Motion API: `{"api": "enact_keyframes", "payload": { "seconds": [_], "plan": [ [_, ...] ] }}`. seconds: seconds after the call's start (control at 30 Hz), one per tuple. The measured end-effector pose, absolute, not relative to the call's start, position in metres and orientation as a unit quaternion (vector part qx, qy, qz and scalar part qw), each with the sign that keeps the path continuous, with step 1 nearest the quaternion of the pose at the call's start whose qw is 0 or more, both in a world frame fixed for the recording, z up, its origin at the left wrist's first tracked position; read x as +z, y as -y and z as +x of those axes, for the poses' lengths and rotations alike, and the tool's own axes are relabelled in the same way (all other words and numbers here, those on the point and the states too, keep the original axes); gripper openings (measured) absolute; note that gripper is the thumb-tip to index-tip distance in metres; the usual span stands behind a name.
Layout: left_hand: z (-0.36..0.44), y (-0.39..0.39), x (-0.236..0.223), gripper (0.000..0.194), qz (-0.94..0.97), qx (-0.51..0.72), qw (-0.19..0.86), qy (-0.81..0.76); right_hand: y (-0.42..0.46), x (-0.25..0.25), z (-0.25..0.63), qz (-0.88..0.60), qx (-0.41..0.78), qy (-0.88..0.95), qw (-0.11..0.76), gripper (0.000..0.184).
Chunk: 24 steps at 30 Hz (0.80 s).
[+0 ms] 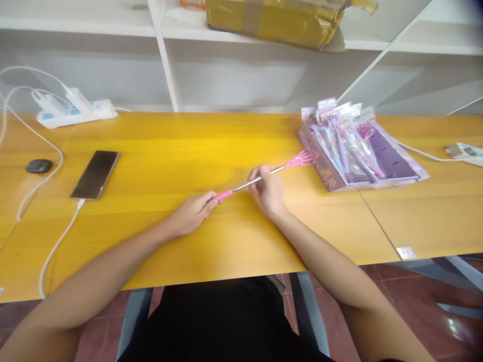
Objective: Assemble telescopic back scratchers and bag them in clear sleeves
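A back scratcher with a pink grip, a thin metal rod and a pink claw-shaped head slants above the table between my hands. My left hand is closed around the end of its pink grip. Farther up, my right hand has its fingers curled at the metal rod, thumb side up. The pink claw head points right, close to the left wall of a purple display box. Inside that box lie several wrapped back scratchers, with their header cards sticking up at the back.
On the left, a phone lies plugged into a white cable beside a small black case. A white power strip with chargers stands behind them. Another white socket is at far right. A taped carton rests on the shelf above.
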<state>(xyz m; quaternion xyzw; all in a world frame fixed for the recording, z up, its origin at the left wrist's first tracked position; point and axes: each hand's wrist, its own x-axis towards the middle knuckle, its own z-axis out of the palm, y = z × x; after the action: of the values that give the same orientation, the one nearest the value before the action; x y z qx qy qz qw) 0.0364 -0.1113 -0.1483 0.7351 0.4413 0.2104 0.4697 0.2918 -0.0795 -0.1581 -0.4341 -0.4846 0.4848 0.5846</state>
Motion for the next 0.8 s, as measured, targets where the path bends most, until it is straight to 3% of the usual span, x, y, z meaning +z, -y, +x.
{"api": "enact_keyframes", "payload": {
  "seconds": [0.43, 0.6, 0.8],
  "plan": [
    [0.037, 0.112, -0.152, 0.039, 0.746, 0.216, 0.46, -0.432, 0.082, -0.168, 0.29, -0.362, 0.525, 0.515, 0.573, 0.059],
    [0.037, 0.111, -0.151, 0.042, 0.741, 0.214, 0.462, -0.437, 0.067, -0.161, 0.303, -0.369, 0.567, 0.522, 0.52, 0.063],
    [0.037, 0.112, -0.143, 0.045, 0.747, 0.181, 0.466, -0.438, 0.036, -0.145, 0.338, -0.359, 0.496, 0.46, 0.644, 0.068]
  ]
}}
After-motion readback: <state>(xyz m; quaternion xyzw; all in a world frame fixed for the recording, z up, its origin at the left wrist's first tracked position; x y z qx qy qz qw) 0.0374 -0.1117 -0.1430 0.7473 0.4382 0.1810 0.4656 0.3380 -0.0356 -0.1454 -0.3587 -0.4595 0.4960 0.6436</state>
